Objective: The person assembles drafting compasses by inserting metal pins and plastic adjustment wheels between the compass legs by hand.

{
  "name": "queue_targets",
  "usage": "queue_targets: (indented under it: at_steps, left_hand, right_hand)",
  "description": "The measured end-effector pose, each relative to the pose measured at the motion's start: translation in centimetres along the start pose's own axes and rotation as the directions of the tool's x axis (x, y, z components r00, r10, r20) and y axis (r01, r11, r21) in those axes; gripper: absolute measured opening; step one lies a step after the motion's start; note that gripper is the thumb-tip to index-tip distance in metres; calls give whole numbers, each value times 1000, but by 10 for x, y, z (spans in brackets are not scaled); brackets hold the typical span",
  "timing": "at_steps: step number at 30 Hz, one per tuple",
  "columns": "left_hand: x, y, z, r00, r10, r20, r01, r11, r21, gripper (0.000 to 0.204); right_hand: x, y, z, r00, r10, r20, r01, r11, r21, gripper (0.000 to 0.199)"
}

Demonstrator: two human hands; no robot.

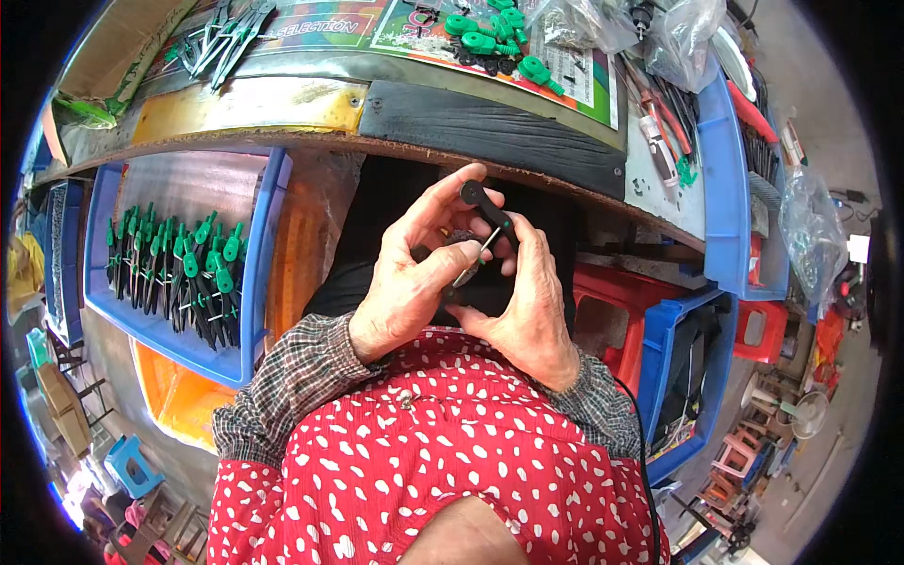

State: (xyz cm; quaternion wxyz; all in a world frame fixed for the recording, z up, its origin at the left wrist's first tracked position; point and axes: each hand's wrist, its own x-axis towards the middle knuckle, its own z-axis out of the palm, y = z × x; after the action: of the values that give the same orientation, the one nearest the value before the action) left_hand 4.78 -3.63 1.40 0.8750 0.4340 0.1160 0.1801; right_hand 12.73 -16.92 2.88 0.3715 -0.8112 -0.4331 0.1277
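cluttered bench (471, 113) is seen above, strewn with green parts (490, 38) and plastic bags (603, 24). below its edge, over the lap, a black handle (488, 209) with a metal pin (471, 264) is gripped by both hands: left hand (410, 282) fingers are clenched about its lower end, right hand (527, 301) fingers pinch its shaft. at left, a blue tray (264, 235) is filled with green-and-black pieces (184, 273).

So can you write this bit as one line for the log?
left hand: holds black tool | right hand: steadies it | left: blue tray of green-black tools
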Motion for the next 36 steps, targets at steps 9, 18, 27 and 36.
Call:
queue_targets:
  at_steps: [9, 18, 27, 36]
  left_hand:
    - [1, -1, -1, 998, 31, -55, -27, 997, 74, 42]
    - [2, -4, -2, 993, 71, -97, -67, 997, 38, 24]
    - [2, -3, 1, 994, 70, -79, -76, 995, -64, 32]
    - [2, -4, 2, 989, 91, -117, -98, 994, -57, 45]
  right_hand:
    - [2, 3, 2, 999, -49, 0, 49, 999, 12, 93]
    - [1, 2, 8, 1000, -21, 12, 20, 997, 81, 88]
    - [0, 3, 13, 997, -72, -9, 73, 995, 74, 78]
    - [0, 2, 16, 997, -72, -6, 72, 984, 162, 69]
